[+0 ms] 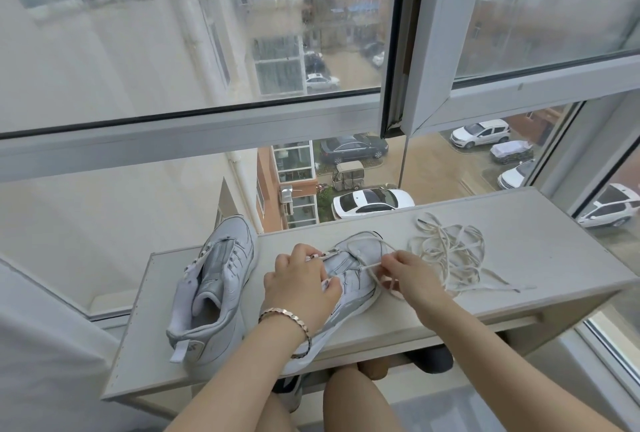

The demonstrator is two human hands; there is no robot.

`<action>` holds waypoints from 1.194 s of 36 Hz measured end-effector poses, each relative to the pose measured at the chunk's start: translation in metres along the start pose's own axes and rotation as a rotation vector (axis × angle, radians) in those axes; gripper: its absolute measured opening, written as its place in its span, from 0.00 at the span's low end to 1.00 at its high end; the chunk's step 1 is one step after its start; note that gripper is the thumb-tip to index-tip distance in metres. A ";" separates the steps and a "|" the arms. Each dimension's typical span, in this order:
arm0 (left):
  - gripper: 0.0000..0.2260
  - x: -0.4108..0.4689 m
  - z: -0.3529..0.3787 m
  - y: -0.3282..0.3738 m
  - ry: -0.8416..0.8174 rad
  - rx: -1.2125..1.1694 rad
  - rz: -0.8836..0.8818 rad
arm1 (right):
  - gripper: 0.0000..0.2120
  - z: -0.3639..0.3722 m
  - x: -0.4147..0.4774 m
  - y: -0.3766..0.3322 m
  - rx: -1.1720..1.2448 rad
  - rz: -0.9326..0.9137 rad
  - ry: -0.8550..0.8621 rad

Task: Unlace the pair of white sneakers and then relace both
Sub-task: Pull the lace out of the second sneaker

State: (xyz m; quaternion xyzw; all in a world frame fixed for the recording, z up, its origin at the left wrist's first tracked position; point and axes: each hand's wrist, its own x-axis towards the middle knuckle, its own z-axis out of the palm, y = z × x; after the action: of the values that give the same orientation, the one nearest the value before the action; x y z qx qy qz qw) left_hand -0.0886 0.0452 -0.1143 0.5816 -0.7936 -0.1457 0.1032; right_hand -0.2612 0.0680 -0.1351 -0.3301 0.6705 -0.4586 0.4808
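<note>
White lace point(370, 265) limp, light, likely snags in eyelets; best pinched near tip. Right hand point(407, 276) pinches it beside sneaker point(356, 286). Left hand point(299, 281) grips sneaker's tongue area, steadying it on shelf point(519, 241). Other sneaker point(221, 269) laceless, left; spare lace point(446, 251) right.

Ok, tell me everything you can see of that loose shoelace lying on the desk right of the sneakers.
The loose shoelace is a flat, off-white cord, woven fabric by its look, lying in a tangled heap of loops on the pale desk, right of the sneaker being handled. One tip points toward the window; another trails toward the desk's front edge. It is threaded through nothing. The right hand, pinching the sneaker's lace, is close beside it; whether they touch cannot be told.
</note>
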 end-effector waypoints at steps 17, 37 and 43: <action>0.13 0.017 0.004 0.039 0.018 0.283 0.128 | 0.21 0.013 0.002 0.006 -0.493 -0.298 0.093; 0.08 0.021 0.011 0.031 0.055 -0.030 0.054 | 0.21 0.039 0.023 0.016 0.166 -0.079 0.304; 0.07 0.024 0.010 0.031 0.039 -0.056 0.067 | 0.20 0.048 0.024 0.014 0.159 -0.062 0.394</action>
State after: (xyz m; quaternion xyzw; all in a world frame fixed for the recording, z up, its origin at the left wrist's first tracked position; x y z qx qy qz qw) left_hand -0.1275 0.0320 -0.1131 0.5545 -0.8059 -0.1531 0.1400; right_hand -0.2234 0.0373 -0.1624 -0.2156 0.7029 -0.5802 0.3505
